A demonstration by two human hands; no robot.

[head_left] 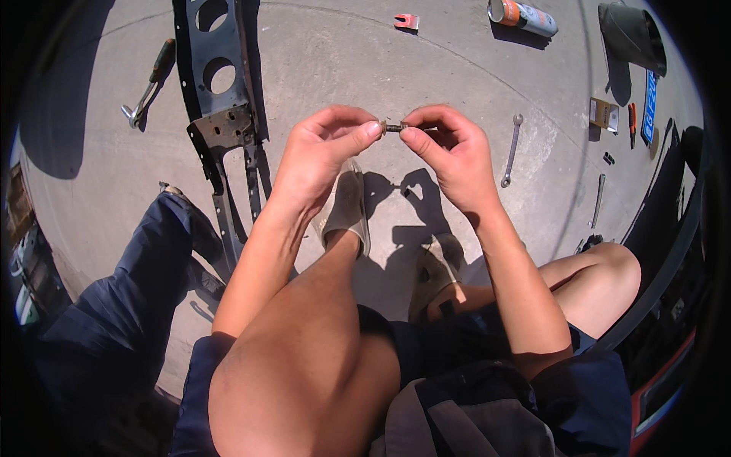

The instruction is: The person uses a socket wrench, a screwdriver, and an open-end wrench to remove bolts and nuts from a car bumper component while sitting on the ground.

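Note:
A short dark bolt (394, 128) is held level between my two hands, above the concrete ground. My left hand (324, 152) pinches its left end between thumb and forefinger. The thumb and fingers of my right hand (457, 156) grip the right end. Only the dark shank shows between the fingertips, with small brownish pieces at both ends. Whether these are a head, nut or washer is too small to tell. Below lie the shadows of my hands, near my sandalled feet.
A long black metal bracket (199, 61) with round holes lies left, beside a ratchet (145, 95). Right are a combination wrench (512, 152), small box (604, 115), orange-handled tool (632, 126) and metal rod-like tool (598, 202). A spray can (525, 18) lies beyond. Another person's trousered leg (129, 274) is left.

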